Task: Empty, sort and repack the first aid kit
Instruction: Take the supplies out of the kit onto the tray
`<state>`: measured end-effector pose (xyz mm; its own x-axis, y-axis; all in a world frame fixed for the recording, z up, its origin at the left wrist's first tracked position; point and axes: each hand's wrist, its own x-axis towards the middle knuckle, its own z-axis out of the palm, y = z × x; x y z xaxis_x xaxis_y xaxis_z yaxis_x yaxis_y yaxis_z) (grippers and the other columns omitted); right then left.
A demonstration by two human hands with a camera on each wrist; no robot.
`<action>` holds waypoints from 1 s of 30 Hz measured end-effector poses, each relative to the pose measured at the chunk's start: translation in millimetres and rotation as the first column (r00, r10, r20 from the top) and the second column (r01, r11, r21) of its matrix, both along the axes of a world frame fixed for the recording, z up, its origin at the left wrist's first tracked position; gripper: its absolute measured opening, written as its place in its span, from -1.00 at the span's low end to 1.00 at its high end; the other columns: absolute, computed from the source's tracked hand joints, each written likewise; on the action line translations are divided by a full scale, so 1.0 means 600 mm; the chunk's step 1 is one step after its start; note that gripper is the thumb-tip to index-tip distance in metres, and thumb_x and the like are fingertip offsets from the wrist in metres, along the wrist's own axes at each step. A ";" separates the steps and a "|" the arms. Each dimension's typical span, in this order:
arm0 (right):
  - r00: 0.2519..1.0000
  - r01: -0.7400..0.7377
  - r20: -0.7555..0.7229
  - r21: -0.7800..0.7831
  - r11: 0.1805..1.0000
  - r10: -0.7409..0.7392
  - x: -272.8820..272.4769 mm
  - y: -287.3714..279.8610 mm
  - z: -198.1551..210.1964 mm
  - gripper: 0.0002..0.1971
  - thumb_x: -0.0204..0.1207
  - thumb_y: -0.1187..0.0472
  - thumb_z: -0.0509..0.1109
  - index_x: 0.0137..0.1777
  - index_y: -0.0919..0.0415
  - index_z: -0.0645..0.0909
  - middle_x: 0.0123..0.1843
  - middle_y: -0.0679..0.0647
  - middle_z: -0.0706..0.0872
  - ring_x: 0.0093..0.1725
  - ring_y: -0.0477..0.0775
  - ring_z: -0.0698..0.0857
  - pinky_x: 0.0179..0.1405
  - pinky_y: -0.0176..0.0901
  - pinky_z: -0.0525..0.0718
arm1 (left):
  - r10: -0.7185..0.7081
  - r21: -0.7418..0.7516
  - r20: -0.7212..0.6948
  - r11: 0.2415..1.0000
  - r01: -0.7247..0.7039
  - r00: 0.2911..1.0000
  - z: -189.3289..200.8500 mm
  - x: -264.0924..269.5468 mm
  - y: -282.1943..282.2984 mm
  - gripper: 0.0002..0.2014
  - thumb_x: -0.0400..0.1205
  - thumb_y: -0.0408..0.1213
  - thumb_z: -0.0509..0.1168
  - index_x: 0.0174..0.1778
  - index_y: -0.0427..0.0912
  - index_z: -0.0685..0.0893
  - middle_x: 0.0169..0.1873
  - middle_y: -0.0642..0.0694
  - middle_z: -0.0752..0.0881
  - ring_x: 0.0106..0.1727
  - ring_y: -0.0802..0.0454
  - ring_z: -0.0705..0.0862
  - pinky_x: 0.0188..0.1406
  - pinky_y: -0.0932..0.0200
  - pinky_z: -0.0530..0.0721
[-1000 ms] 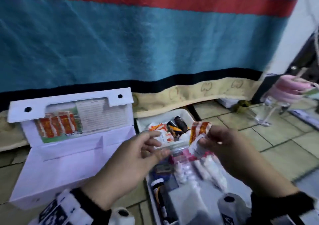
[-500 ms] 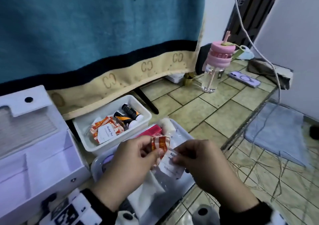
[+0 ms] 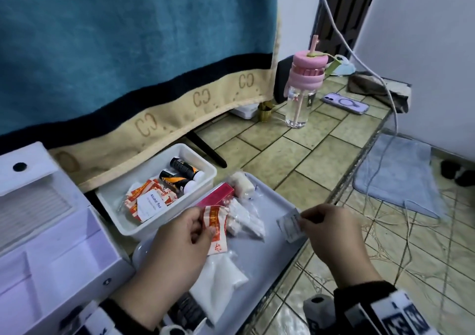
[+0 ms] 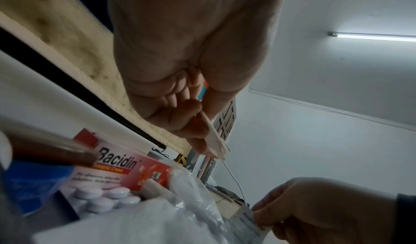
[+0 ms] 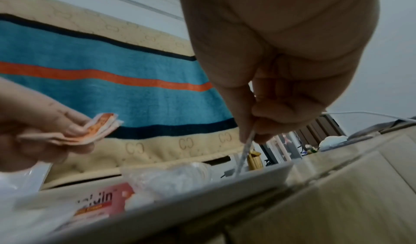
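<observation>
Looking down from the head camera, you have your left hand [image 3: 180, 234] pinching a small stack of orange-and-white sachets [image 3: 215, 228] over the grey tray [image 3: 270, 257], while your right hand [image 3: 331, 232] pinches a single pale sachet [image 3: 290, 223] at the tray's right rim; the open first aid kit box [image 3: 51, 252] sits at your left, and the white bin [image 3: 154, 193] beside it already holds matching alcohol pads and two dark bottles. From the left wrist, your fingers [image 4: 180, 121] are curled tight on the sachets' edge above a Bacidin cream box [image 4: 126, 167] and a blister of white tablets [image 4: 101, 198] (the grip looks thin, thumb against forefinger only). From the right wrist, your thumb and forefinger clamp the pale sachet edge-on, its lower tip at the tray rim. The risk I'd judge: that sachet hangs close to the counter's edge, so a loose release could send it off onto the floor; likewise the stack may fan apart and scatter.
</observation>
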<state>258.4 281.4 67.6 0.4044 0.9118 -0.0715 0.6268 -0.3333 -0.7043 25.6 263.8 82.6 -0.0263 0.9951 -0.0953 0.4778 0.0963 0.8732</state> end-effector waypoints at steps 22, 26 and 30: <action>0.918 -0.251 -0.300 0.068 0.966 0.259 -0.073 -0.042 0.045 -0.88 0.37 0.18 0.57 -0.33 0.17 0.74 -0.51 -0.04 0.71 -0.55 -0.23 0.56 -0.51 -0.46 0.46 | -0.075 -0.073 -0.023 0.995 0.073 0.997 0.011 0.033 -0.013 -0.84 0.44 -0.23 0.52 -0.16 0.09 0.71 -0.26 0.24 0.82 -0.19 0.26 0.78 0.04 -0.03 0.72; 0.978 -0.149 -0.148 0.008 0.989 0.149 -0.040 -0.039 0.027 -0.88 0.41 0.22 0.53 -0.35 0.08 0.72 -0.49 -0.09 0.73 -0.49 -0.18 0.61 -0.50 -0.40 0.47 | -0.027 -0.032 -0.103 0.999 0.024 0.994 0.009 0.023 -0.009 -0.96 0.54 -0.18 0.42 -0.18 0.00 0.69 -0.31 0.09 0.80 -0.24 0.08 0.76 -0.09 -0.04 0.70; 0.989 -0.134 0.062 -0.045 0.990 0.137 -0.033 -0.040 0.002 -0.91 0.39 0.10 0.51 -0.32 -0.05 0.69 -0.39 -0.10 0.73 -0.36 -0.12 0.66 -0.41 -0.31 0.50 | -0.024 -0.016 -0.136 1.000 0.021 0.990 0.004 0.021 -0.006 -0.87 0.64 -0.17 0.27 -0.19 -0.08 0.62 -0.45 -0.02 0.67 -0.39 0.03 0.59 -0.22 -0.04 0.63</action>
<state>238.3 257.6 68.8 0.2823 0.9554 -0.0869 0.7122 -0.2694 -0.6482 38.2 260.2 85.3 -0.0177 0.9941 -0.1071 0.5947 0.0965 0.7981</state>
